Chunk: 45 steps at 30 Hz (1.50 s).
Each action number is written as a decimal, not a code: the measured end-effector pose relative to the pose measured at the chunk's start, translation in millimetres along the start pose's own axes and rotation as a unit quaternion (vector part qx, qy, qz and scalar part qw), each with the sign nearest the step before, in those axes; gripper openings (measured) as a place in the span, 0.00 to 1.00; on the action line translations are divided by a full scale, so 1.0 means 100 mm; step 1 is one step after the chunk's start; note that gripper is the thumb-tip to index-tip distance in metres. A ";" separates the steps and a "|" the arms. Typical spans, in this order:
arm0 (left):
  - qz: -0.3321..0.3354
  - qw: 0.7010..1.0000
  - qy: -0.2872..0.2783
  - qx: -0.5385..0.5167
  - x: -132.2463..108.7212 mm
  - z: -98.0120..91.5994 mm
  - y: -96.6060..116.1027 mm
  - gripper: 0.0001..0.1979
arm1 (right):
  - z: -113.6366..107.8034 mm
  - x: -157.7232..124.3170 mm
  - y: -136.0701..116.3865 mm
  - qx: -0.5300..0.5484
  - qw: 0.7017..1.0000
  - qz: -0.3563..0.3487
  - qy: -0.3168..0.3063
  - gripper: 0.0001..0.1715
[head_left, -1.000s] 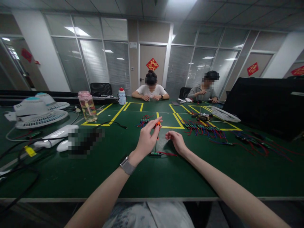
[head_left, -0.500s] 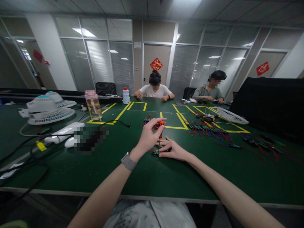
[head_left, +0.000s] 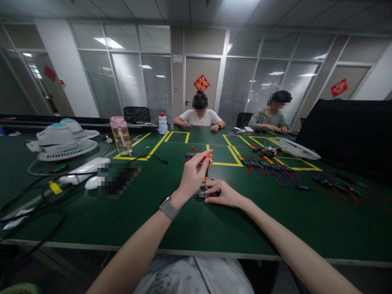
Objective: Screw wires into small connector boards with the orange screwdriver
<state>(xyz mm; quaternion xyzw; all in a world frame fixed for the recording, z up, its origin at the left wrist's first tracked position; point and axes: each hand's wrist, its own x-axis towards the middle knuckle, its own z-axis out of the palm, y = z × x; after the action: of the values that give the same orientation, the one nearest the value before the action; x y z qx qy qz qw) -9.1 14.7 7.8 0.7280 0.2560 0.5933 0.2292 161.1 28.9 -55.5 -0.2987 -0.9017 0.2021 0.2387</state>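
My left hand [head_left: 195, 169] is closed around the orange and black handle of a screwdriver [head_left: 207, 165]. The shaft stands nearly upright, its tip down on a small green circuit board [head_left: 201, 197] on the table. Low over the table, my right hand [head_left: 225, 192] pinches the right side of that board between thumb and fingers, with red wire under the fingers. The exact contact at the screwdriver's tip is too small to make out. Just beyond my left hand lies a bundle of wired boards [head_left: 191, 153].
Many wired circuit boards [head_left: 272, 165] lie to the right on the green table [head_left: 183, 228]. On the left are a pink-lidded bottle [head_left: 121, 134], white fans [head_left: 65, 143], a power strip [head_left: 85, 170] and black cables. Two people sit across the table.
My left hand has shifted slightly on the screwdriver handle, and its wrist has moved a little right. My right hand and the board stay nearly in place. One person opposite has moved their hands.
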 end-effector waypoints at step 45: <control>0.110 0.988 0.008 0.111 -0.06 0.04 0.12 0.14 | 0.04 -0.03 -0.17 -0.033 0.996 0.052 0.060 0.06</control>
<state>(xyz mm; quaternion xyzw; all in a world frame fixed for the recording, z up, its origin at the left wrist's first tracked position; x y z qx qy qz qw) -5.4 1.3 10.1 0.7679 0.2404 0.5886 0.0780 153.4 13.7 -51.1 -0.3642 -0.8753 0.1659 0.2715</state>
